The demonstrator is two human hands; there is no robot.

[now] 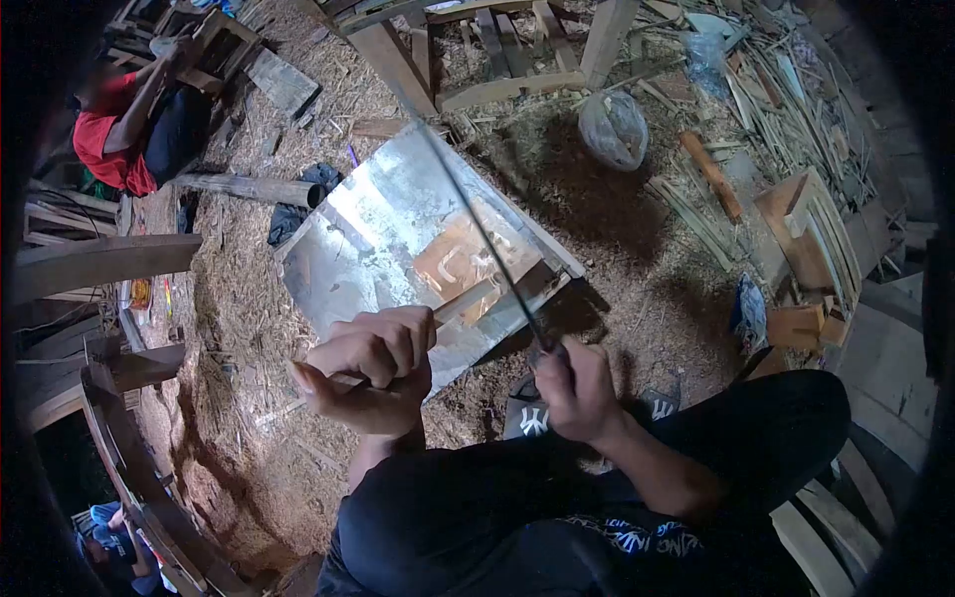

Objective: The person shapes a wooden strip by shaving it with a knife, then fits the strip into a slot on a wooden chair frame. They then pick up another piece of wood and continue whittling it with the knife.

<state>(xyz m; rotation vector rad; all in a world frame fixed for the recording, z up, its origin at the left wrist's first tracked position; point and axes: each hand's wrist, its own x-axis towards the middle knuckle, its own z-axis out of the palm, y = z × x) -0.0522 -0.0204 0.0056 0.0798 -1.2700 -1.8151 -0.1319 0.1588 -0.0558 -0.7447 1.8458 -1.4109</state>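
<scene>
My right hand grips the dark handle of a long, thin-bladed knife. The blade slants up and to the left, away from me. My left hand is closed around a pale wooden strip, whose far end reaches over a flat wooden block. Light curled shavings lie on that block. Beneath it is a worn, silvery flat sheet on the ground. The knife crosses above the block and sheet in this view, to the right of the strip.
A person in red sits at upper left, another person at lower left. Wooden frames stand ahead. A clear plastic bag, an orange-brown wooden stick and a small wooden frame lie right, among shavings and offcuts.
</scene>
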